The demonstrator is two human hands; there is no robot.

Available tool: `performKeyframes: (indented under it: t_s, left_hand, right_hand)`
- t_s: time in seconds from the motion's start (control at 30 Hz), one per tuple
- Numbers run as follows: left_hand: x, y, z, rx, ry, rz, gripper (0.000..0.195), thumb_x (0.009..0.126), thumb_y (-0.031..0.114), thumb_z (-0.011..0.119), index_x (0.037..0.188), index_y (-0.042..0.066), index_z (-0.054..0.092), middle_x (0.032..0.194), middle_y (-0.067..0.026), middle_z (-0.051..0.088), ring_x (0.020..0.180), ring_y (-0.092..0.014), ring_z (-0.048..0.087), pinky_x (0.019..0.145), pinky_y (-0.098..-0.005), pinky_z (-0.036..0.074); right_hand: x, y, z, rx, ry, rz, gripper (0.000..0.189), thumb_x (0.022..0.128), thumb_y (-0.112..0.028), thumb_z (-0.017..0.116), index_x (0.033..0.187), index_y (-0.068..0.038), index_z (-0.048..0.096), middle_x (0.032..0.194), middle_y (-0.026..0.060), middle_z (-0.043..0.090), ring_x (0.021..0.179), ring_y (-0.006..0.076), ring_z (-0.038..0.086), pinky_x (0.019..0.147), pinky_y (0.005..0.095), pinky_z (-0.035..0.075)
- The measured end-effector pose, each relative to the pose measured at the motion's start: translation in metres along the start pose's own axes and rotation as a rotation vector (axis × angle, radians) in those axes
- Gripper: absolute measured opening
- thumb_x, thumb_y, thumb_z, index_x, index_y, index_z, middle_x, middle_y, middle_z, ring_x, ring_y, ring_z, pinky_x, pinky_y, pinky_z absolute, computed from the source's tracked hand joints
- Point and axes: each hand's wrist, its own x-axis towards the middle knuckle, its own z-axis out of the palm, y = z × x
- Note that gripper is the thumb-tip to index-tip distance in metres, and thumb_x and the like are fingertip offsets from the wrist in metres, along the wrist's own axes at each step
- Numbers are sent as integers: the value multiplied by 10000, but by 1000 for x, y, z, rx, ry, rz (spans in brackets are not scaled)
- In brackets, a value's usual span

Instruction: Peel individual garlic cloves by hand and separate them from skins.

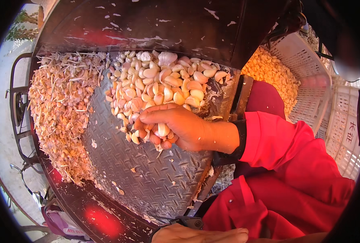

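Observation:
Garlic cloves (pixel 151 80) lie heaped on a dark diamond-plate metal bed (pixel 143 173). At the heap's lower edge, my right hand (pixel 174 127) is curled around several cloves, one pale clove (pixel 163 129) showing between thumb and fingers. A garlic bulb (pixel 167 57), partly broken, rests at the heap's top edge. To the left, a long pile of small cloves, skins and stem bits (pixel 61 115) runs along the curved rim. My left hand (pixel 198 234) is cut off by the bottom edge of the picture, a small dark device strapped at its wrist; its fingers are only partly visible.
A white perforated plastic crate (pixel 310 82) holding many cloves (pixel 268 73) stands at the right, beside my knee. Another white crate (pixel 344 121) is behind it. A dark scuffed metal panel (pixel 149 24) borders the bed above. A purple bag (pixel 61 223) is at lower left.

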Motion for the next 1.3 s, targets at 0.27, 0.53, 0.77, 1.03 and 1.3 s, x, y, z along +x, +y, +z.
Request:
performKeyframes:
  t_s: [0.27, 0.53, 0.77, 1.03, 1.3]
  left_hand:
    - [-1, -8, -4, -8, 35, 159, 191, 750, 14, 605, 918, -78, 590, 821, -243, 621, 719, -288, 653, 587, -343, 550]
    - [-21, -11, -24, 242, 273, 37, 351, 691, 9, 677, 1013, -49, 550, 835, -269, 613, 678, -295, 652, 544, -321, 531]
    - [-26, -95, -39, 769, 681, -290, 283, 731, -42, 613, 1014, -56, 591, 994, -156, 619, 870, -166, 591, 753, -274, 455]
    - [-33, -105, -30, 807, 762, -377, 247, 762, -34, 608, 1008, -55, 592, 749, -59, 615, 687, -79, 552, 625, -212, 441]
    - [-38, -89, -25, 951, 635, -515, 120, 806, 16, 567, 902, -44, 607, 629, -51, 584, 544, -68, 512, 500, -221, 416]
  right_hand:
    - [-4, -1, 2, 47, 2, 41, 217, 854, -213, 495, 909, -10, 550, 794, 79, 566, 561, 91, 481, 390, 188, 334]
    - [-12, 1, 9, 15, -56, 106, 244, 850, -222, 512, 935, 2, 558, 803, 87, 561, 564, 81, 492, 384, 176, 342]
    - [-13, 11, 15, -13, -93, 75, 312, 880, -250, 503, 1104, -34, 526, 738, 10, 571, 514, 31, 473, 385, 163, 346]
    - [-8, 16, 11, -184, -59, -40, 253, 867, -206, 536, 1039, -22, 567, 736, 10, 587, 510, 17, 463, 407, 151, 353]
    - [-1, 28, 4, -401, -117, -12, 276, 840, -229, 563, 1021, -20, 566, 705, -9, 551, 542, 39, 479, 420, 176, 358]
